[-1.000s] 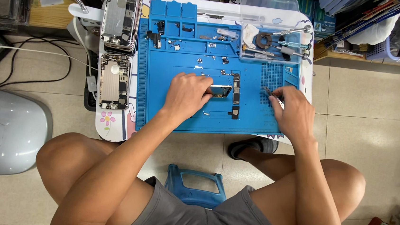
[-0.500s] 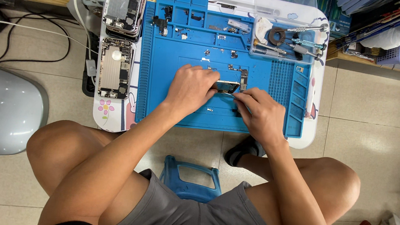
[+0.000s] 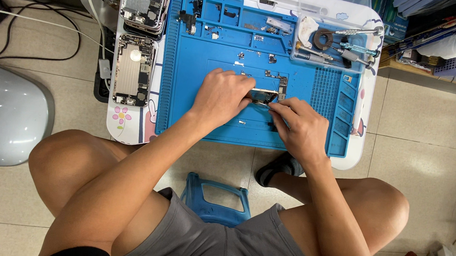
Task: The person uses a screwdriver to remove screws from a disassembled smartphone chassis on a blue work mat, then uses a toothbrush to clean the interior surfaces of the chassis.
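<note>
On the blue mat (image 3: 201, 61), the left hand (image 3: 222, 96) grips an opened phone (image 3: 262, 96) while the right hand (image 3: 299, 123), at four o'clock of it, pinches a thin tool. Loose parts lie at twelve o'clock: disassembly looks midway.

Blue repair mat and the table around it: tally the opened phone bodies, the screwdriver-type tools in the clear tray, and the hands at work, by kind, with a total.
Opened phone bodies lying left of the blue repair mat: 2 (upper, lower)
Screwdriver-type tools in the clear tray: 3 (top, middle, lower)
Hands at work on the small part: 2 (left hand, right hand)
Total: 7
</note>
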